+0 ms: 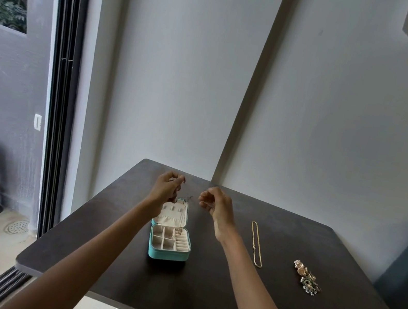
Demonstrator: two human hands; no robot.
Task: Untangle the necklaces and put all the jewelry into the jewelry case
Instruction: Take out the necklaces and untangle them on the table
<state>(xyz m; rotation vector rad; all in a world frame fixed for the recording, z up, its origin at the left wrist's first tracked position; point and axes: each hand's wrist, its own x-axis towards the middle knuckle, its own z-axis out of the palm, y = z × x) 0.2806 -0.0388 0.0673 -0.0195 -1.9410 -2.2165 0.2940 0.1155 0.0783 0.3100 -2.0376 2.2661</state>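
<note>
Head view: left hand [166, 188] is pinching a thin dark chain necklace [184, 196] above the open teal jewelry case [170, 242], likely to hang it inside; right hand [212, 201] is hovering loosely curled, apparently holding nothing.

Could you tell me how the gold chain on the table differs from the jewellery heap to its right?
The thin gold chain necklace lies stretched out as one narrow loop; the mixed heap of jewellery is bunched, with many pieces. The chain is plain gold; the heap shows green and pale stones. Both rest outside the case.
</note>
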